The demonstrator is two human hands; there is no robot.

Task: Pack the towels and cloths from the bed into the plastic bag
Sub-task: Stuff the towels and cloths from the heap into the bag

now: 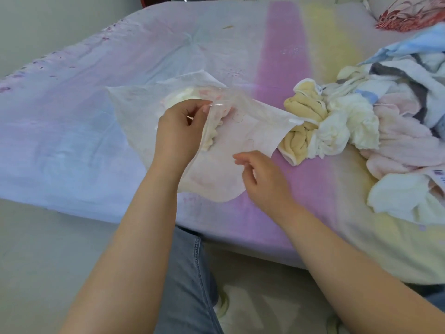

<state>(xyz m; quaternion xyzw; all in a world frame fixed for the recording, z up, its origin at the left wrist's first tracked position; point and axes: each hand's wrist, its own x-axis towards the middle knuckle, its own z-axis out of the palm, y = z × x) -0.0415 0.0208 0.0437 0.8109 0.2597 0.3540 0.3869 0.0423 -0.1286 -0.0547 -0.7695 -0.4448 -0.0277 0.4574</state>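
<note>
A frosted white plastic bag (pixel 134 109) lies on the bed with its mouth turned toward the right. Pale yellow and pink cloth shows through it and at its mouth. My left hand (pixel 179 131) pinches the upper lip of the bag's mouth and holds it raised. My right hand (pixel 262 179) hovers just in front of the lower flap, fingers loosely curled, holding nothing. A heap of towels and cloths lies to the right: a yellow towel (pixel 302 116), a white cloth (pixel 344 124), a pink towel (pixel 404 150) and a white towel (pixel 402 196).
The bed (pixel 72 141) has a pastel sheet in lilac, pink and yellow. A floral pillow (pixel 409 13) lies at the far right corner. Blue and grey-striped fabric (pixel 409 63) is piled behind the towels. My grey-trousered leg stands against the bed's front edge.
</note>
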